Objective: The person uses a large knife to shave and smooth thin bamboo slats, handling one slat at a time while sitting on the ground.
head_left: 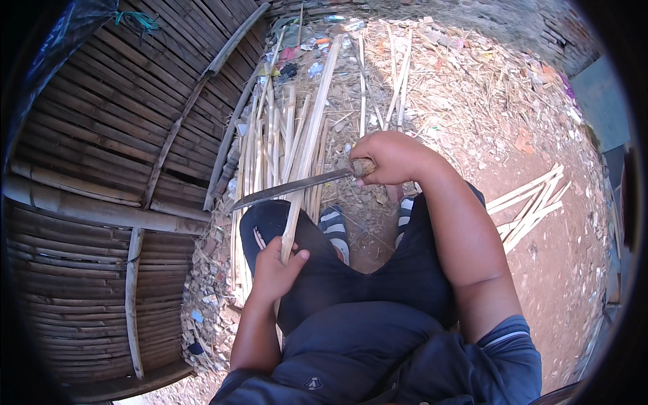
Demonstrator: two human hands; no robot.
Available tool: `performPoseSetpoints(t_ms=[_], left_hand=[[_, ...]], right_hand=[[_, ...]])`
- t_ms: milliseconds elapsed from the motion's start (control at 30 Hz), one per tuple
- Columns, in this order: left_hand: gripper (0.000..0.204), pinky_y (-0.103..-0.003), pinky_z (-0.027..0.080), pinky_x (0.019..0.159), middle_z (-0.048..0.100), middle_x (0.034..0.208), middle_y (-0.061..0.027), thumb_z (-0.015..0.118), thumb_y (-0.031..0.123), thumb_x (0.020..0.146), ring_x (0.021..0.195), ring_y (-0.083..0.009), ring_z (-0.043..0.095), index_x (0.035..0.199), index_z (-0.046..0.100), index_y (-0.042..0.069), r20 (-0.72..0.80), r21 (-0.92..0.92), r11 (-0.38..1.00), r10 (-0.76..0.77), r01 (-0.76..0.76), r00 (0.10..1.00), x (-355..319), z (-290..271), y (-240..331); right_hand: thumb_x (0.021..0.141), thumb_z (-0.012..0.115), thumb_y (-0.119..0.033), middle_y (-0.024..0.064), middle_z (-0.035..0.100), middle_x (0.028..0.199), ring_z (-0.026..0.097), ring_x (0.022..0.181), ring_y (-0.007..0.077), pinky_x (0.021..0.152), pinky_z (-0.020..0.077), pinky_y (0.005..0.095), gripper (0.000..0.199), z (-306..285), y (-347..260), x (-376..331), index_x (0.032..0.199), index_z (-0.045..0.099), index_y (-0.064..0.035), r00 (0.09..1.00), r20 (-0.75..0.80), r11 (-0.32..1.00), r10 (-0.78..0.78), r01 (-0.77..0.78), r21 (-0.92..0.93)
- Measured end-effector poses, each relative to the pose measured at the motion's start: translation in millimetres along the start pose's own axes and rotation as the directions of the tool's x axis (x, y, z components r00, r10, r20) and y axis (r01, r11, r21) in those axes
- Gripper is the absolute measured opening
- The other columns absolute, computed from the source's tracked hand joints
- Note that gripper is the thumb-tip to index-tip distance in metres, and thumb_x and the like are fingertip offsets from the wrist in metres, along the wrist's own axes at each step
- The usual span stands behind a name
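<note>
My right hand (386, 158) is closed round the wooden handle of a machete (297, 185). Its long dark blade points left, lying across a pale bamboo strip (312, 128) above my left thigh; whether the blade touches the strip I cannot tell. My left hand (275, 268) grips the near end of this strip, which slants away from me toward the far ground. More long split bamboo strips (259, 152) lie on the ground left of and beyond my legs.
To the left stands a slatted bamboo wall (88, 128) with poles. A small pile of bamboo strips (530, 206) lies on bare earth at the right. Shavings and litter (459, 88) cover the far ground. My sandalled feet (333, 226) are between my knees.
</note>
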State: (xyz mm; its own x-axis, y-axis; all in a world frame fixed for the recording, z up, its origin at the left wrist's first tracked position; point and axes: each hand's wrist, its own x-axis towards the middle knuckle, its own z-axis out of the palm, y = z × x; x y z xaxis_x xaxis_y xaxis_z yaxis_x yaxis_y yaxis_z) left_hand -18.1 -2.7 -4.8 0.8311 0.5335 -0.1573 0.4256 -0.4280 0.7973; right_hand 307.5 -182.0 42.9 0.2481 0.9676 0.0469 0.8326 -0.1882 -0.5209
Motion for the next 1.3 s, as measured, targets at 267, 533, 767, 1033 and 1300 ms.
performPoseSetpoints(t_ms=[267, 533, 767, 1033, 1300], left_hand=[[0.035, -0.031, 0.053, 0.067, 0.068, 0.077, -0.0065, 0.085, 0.027, 0.090, 0.073, -0.0121, 0.064, 0.105, 0.066, 0.001, 0.004, 0.044, 0.999, 0.003, -0.003, 1.000, 0, -2, 3], [0.035, -0.029, 0.051, 0.066, 0.066, 0.076, -0.0043, 0.085, 0.027, 0.091, 0.072, -0.0098, 0.061, 0.104, 0.066, 0.001, -0.003, -0.042, 0.999, 0.007, -0.007, 1.000, -1, 1, 0], [0.026, -0.024, 0.042, 0.064, 0.058, 0.077, 0.0049, 0.082, 0.022, 0.095, 0.072, -0.0037, 0.050, 0.103, 0.063, 0.005, 0.026, -0.017, 1.000, 0.010, -0.010, 1.000, -3, -3, 6], [0.029, -0.024, 0.042, 0.063, 0.058, 0.078, 0.0046, 0.083, 0.024, 0.095, 0.072, -0.0040, 0.050, 0.103, 0.063, 0.005, 0.020, -0.033, 0.999, 0.016, -0.015, 1.000, -3, -1, 7], [0.029, -0.025, 0.043, 0.064, 0.059, 0.079, 0.0037, 0.082, 0.024, 0.095, 0.073, -0.0043, 0.052, 0.104, 0.063, 0.004, 0.023, -0.020, 1.000, 0.001, -0.001, 1.000, -2, -3, 7]], right_hand=[[0.086, 0.085, -0.034, 0.0177, 0.073, 0.120, 0.069, 0.115, 0.0378, 0.098, 0.0551, 0.0478, 0.049, -25, 26, -7, 0.126, 0.073, -0.0073, 0.883, -0.296, 0.923, 0.364, -0.385, -0.011], [0.082, 0.087, -0.032, 0.0171, 0.072, 0.108, 0.069, 0.105, 0.0401, 0.090, 0.0541, 0.0488, 0.039, 2, 1, 1, 0.109, 0.073, -0.0064, 1.000, 0.016, 1.000, 0.020, -0.020, 0.003], [0.087, 0.084, -0.034, 0.0183, 0.073, 0.121, 0.069, 0.114, 0.0393, 0.096, 0.0551, 0.0487, 0.045, -26, 24, -4, 0.123, 0.074, -0.0093, 0.870, -0.282, 0.903, 0.405, -0.429, -0.023], [0.082, 0.088, -0.035, 0.0200, 0.074, 0.114, 0.070, 0.111, 0.0415, 0.096, 0.0546, 0.0501, 0.050, -13, -17, -1, 0.121, 0.073, -0.0075, 0.978, 0.164, 0.992, 0.127, -0.123, -0.032], [0.086, 0.085, -0.033, 0.0187, 0.073, 0.122, 0.068, 0.118, 0.0378, 0.101, 0.0537, 0.0469, 0.056, -19, 17, -1, 0.132, 0.071, -0.0051, 0.919, -0.220, 0.940, 0.327, -0.340, -0.021]])
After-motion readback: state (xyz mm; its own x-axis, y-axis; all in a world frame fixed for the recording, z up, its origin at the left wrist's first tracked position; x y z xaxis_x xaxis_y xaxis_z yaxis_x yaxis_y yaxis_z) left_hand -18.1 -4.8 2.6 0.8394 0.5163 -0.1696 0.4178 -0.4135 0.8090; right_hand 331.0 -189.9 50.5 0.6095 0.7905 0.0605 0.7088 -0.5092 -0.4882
